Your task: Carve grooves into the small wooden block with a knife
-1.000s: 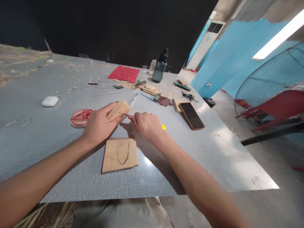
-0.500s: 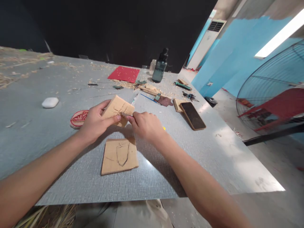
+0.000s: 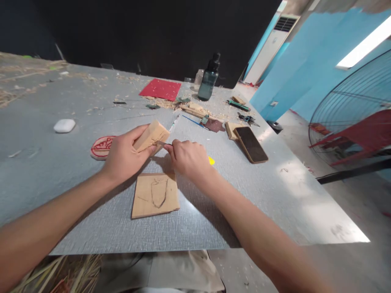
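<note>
- The left hand (image 3: 124, 156) gripped a small wooden block (image 3: 152, 136), held tilted over the table (image 3: 275, 191), at 12 o'clock from the marked board (image 3: 155, 195).
- The right hand (image 3: 187, 158) pinched a thin carving tool (image 3: 164, 143), its tip against the block's near face.
- Carving seemed under way; the cut called for a firm brace and fingers clear of the blade.

- Bright light from the right; the long white ceiling strip lamp (image 3: 363, 42) glows overexposed.
- Glare patches the grey textured metal tabletop (image 3: 290, 195) at its near right.
- Wide-angle bending stretches the edges.
</note>
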